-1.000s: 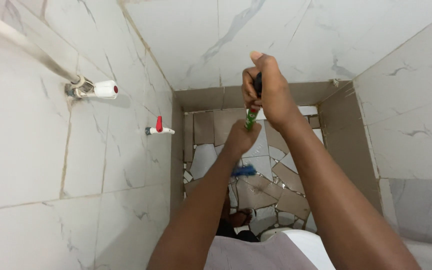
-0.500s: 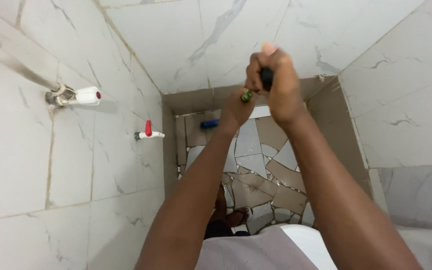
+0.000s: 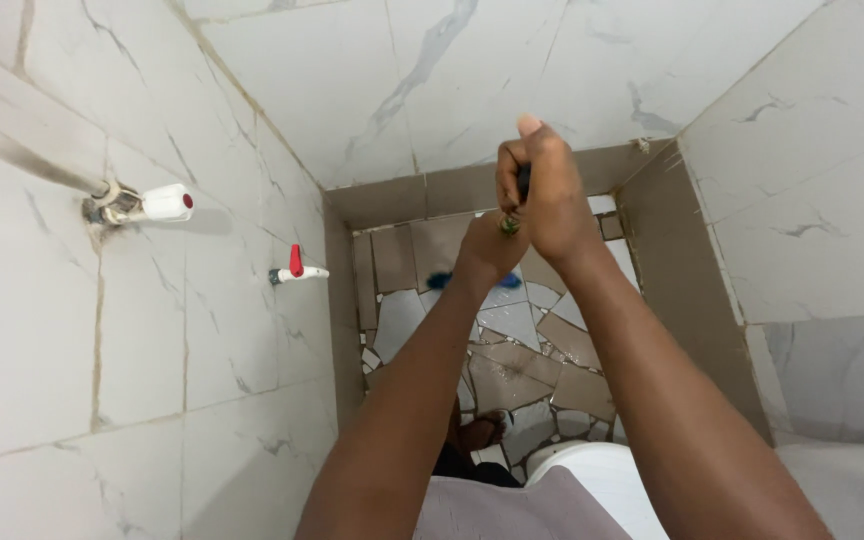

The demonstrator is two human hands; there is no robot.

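Observation:
My right hand (image 3: 542, 190) is closed round the top of a long dark and green handle (image 3: 510, 226), thumb pointing up. Just below it, my left hand (image 3: 489, 250) grips the same handle. At the handle's far end a blue brush head (image 3: 442, 281) rests on the broken-tile floor (image 3: 512, 350) near the back wall. Both arms reach straight down in front of me, and they hide most of the handle.
White marble-look tiles cover the walls. On the left wall sit a white tap (image 3: 152, 203) on a pipe and a lower valve with a red lever (image 3: 295, 266). A white toilet rim (image 3: 592, 470) is at the bottom, and a foot (image 3: 482, 432) stands on the floor.
Both hands have stayed on the handle. The blue brush head has slid across the floor toward the back left corner, and my view has shifted slightly.

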